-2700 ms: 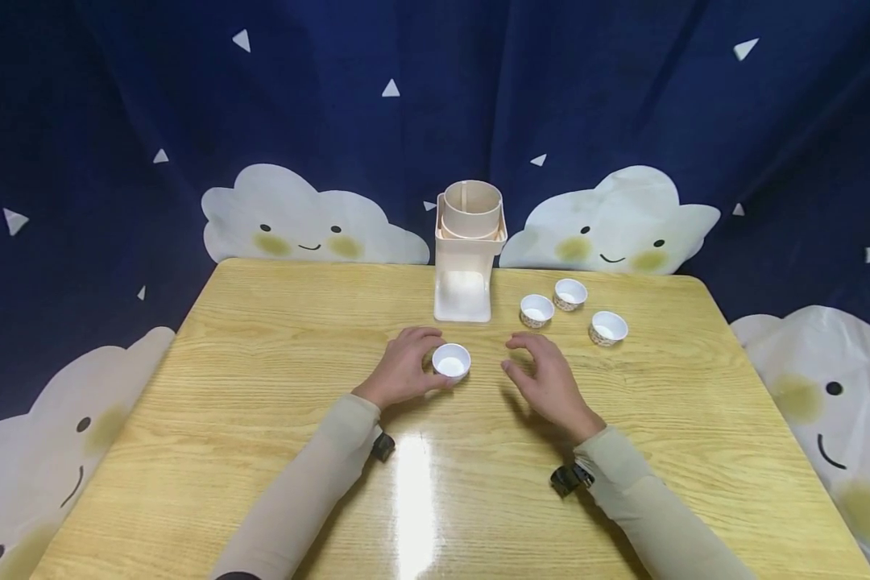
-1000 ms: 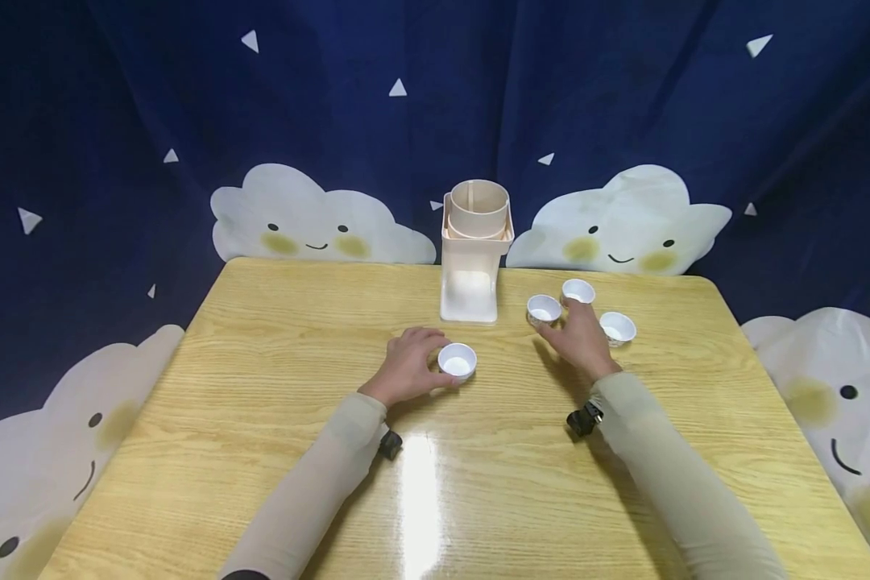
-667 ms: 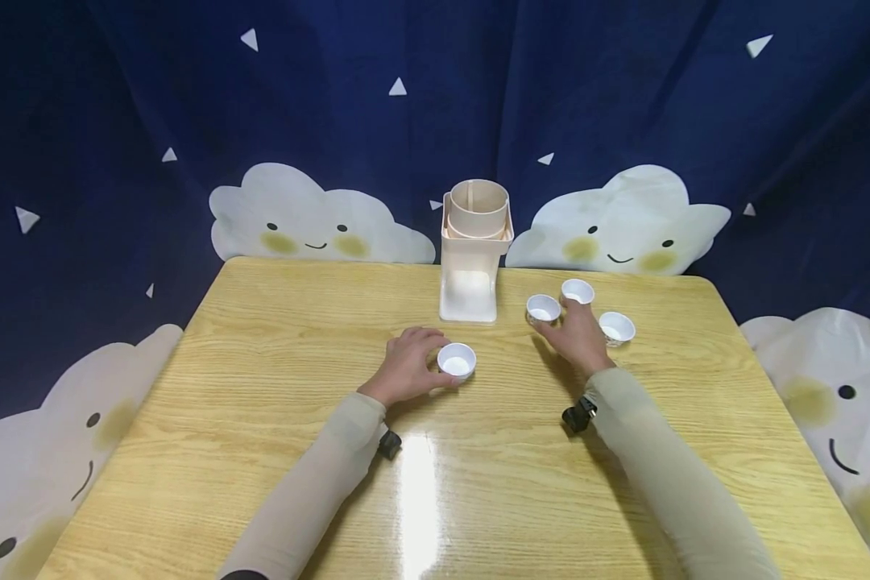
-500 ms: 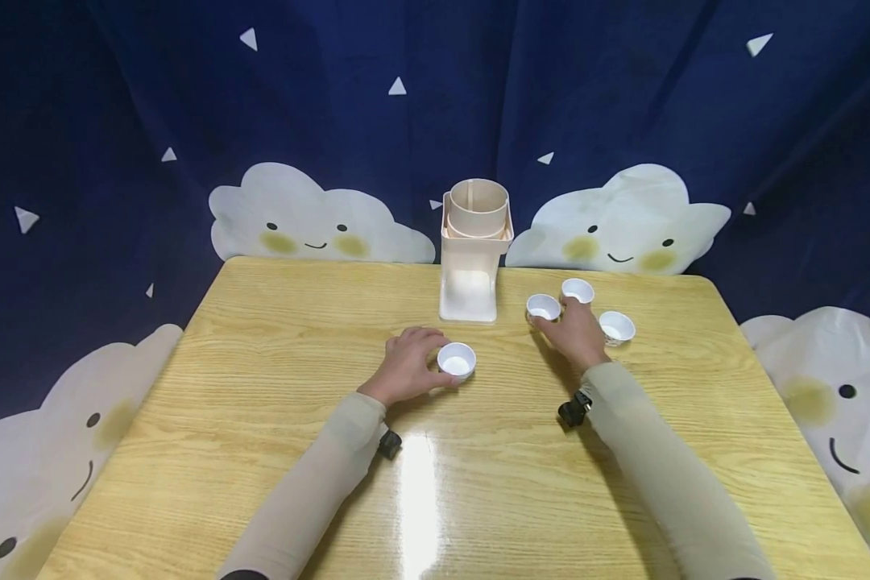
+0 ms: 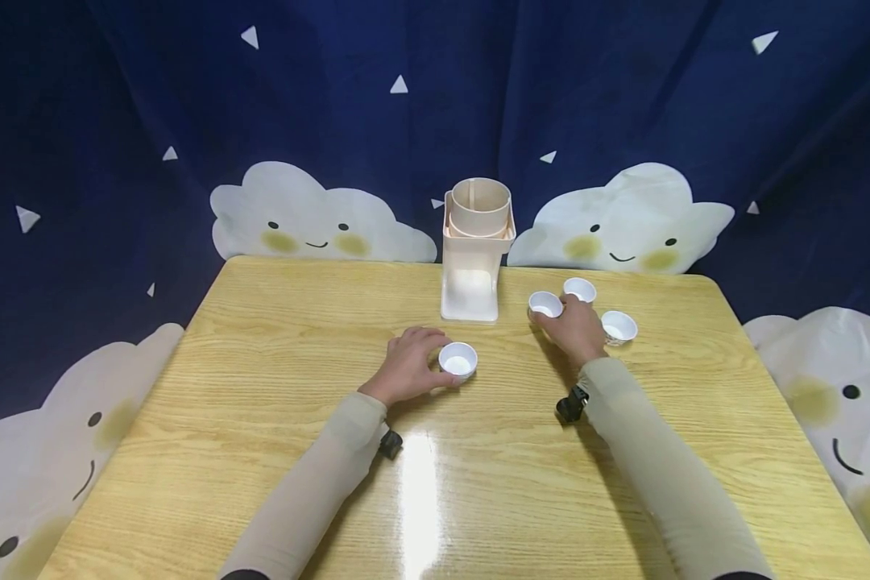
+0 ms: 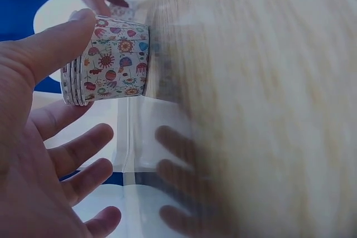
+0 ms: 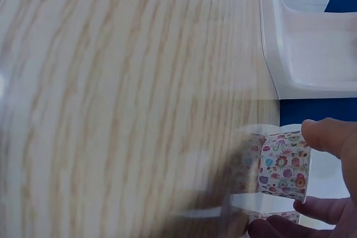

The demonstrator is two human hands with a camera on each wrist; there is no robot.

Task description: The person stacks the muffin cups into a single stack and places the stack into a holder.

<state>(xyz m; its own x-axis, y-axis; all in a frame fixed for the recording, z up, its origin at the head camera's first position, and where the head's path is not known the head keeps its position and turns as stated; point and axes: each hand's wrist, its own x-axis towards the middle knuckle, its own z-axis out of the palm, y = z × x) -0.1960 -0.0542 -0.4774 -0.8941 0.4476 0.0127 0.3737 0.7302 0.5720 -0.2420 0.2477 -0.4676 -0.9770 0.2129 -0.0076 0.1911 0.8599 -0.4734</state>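
Note:
My left hand (image 5: pixel 419 359) rests on the wooden table (image 5: pixel 297 322) beside a small paper cup (image 5: pixel 457 360), white inside. In the left wrist view the thumb (image 6: pixel 56 43) touches the flower-patterned side of that cup (image 6: pixel 106 62), while the other fingers (image 6: pixel 83 151) lie spread apart from it. My right hand (image 5: pixel 569 324) has reached to the back right and pinches a second patterned cup (image 5: pixel 545 304) between thumb (image 7: pixel 329 137) and finger; this cup (image 7: pixel 284 166) still stands on the table.
A cream plastic dispenser (image 5: pixel 474 258) stands at the back middle; its base (image 7: pixel 312 37) lies just left of the right hand. Two more paper cups (image 5: pixel 578 289) (image 5: pixel 619 326) stand close around the right hand. A dark blue cloud-print curtain hangs behind.
My right hand moved from the table's middle to the back right and closed thumb and finger on the leftmost of the three cups. My left hand and its cup stayed put.

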